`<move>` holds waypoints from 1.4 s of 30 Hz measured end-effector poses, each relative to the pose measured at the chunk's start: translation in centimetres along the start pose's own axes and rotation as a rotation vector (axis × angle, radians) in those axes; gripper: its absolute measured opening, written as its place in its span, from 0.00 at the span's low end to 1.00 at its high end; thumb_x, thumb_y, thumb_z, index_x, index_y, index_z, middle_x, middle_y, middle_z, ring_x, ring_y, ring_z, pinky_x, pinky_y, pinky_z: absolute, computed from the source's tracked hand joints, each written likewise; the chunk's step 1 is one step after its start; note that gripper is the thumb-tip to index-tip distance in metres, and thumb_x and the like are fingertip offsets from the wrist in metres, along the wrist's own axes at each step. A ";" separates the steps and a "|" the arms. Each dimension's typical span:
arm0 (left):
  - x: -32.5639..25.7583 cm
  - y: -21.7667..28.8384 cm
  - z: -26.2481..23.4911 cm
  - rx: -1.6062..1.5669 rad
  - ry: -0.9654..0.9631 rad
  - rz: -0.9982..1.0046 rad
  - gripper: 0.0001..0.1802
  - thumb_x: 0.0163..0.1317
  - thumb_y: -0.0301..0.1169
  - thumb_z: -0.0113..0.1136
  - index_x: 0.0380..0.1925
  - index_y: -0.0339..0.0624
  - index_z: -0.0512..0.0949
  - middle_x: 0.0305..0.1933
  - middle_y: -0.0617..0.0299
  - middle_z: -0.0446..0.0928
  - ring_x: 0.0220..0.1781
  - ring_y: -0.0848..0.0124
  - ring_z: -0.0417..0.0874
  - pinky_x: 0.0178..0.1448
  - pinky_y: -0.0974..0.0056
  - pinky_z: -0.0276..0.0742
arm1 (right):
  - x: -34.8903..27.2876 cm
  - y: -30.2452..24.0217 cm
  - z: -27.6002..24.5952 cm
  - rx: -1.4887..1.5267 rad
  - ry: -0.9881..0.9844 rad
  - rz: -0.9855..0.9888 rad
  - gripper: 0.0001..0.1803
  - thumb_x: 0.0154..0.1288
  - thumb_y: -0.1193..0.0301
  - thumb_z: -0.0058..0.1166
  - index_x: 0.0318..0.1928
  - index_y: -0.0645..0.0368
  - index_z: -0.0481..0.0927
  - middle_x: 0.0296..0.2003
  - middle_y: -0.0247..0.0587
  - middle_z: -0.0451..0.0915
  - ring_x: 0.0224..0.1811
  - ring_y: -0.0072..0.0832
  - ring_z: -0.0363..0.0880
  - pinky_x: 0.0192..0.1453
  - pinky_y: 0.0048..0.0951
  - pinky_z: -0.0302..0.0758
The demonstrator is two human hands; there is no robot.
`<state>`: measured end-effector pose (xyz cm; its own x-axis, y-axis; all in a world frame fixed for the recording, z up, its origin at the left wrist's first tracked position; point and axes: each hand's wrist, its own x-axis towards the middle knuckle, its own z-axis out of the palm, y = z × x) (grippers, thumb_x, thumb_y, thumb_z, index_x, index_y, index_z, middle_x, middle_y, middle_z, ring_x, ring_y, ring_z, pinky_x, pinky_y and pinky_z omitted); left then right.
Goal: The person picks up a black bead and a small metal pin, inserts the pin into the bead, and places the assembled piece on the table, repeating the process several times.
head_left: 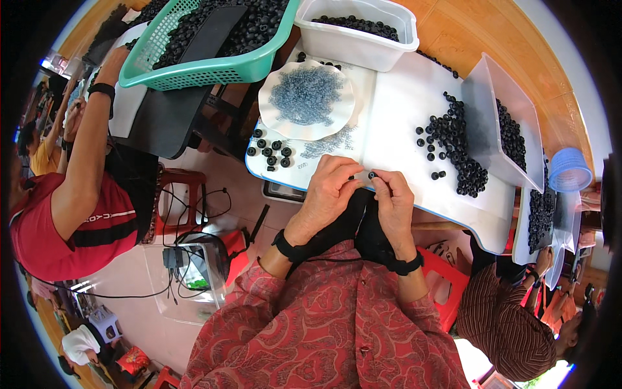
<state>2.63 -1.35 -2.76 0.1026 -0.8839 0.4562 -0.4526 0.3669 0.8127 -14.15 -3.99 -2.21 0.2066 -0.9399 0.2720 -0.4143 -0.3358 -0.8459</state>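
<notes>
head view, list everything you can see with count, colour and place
white work board: one, white, centre
black rings: many, black, loose pile on the board's right half
small ring group: about ten, black, board's left corner
white plate: one, white, wavy rim, holds tiny grey-blue bits, board's upper left
green basket: one, teal, full of black rings, top left
white tub: one, top centre, black rings inside
clear tray: one, tilted, board's right edge
blue cup: one, far right
co-workers: one in red at left, one in stripes lower right
left hand: at board's near edge
right hand: fingertips pinch one black ring
</notes>
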 end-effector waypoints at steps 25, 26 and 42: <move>0.2 2.6 0.0 -0.232 0.067 -0.155 0.11 0.56 0.18 0.66 0.40 0.37 0.83 0.35 0.54 0.82 0.39 0.59 0.84 0.41 0.61 0.79 | -1.1 -1.9 -0.1 0.658 -0.063 0.410 0.15 0.77 0.67 0.53 0.54 0.65 0.82 0.31 0.32 0.81 0.27 0.14 0.76 0.28 0.14 0.69; 0.3 2.4 0.0 -0.238 0.062 -0.151 0.11 0.56 0.18 0.66 0.40 0.37 0.83 0.35 0.54 0.82 0.39 0.59 0.84 0.41 0.61 0.79 | -1.1 -1.8 0.0 0.671 -0.044 0.407 0.15 0.77 0.66 0.53 0.52 0.65 0.82 0.32 0.32 0.82 0.28 0.14 0.76 0.29 0.14 0.69; 1.0 2.4 0.5 0.083 -0.010 0.116 0.17 0.51 0.17 0.68 0.42 0.43 0.85 0.34 0.59 0.75 0.36 0.64 0.77 0.36 0.63 0.75 | -1.1 -0.1 -0.1 0.922 -0.082 0.520 0.12 0.76 0.67 0.54 0.48 0.64 0.84 0.28 0.32 0.81 0.26 0.16 0.75 0.29 0.16 0.69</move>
<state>1.18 -1.55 -0.57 0.0362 -0.8399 0.5415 -0.5327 0.4422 0.7215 -14.43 -2.95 -2.32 0.2707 -0.9358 -0.2257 0.3564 0.3152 -0.8795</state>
